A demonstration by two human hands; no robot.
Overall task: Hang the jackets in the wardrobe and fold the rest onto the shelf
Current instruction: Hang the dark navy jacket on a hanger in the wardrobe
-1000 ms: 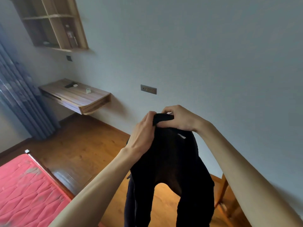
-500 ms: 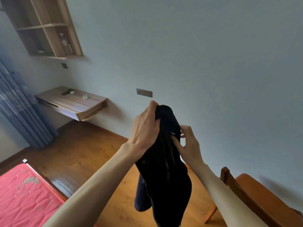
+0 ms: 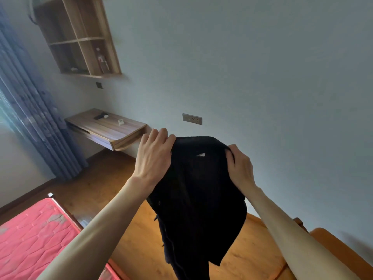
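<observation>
Left hand (image 3: 154, 156), right hand (image 3: 240, 168) raised, fingers curled

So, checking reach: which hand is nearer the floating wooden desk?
Left. The left hand grips the black jacket just right of the desk; the right hand grips its far side.

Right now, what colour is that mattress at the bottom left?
Pinkish red mattress, quilted, seen in the head view.

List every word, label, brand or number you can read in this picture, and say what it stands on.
None can be read.
White tag inside the black garment: too small to read.
Bottle label in the wall shelf: blurred.
Small white item on the wall desk: no legible marking.
</observation>
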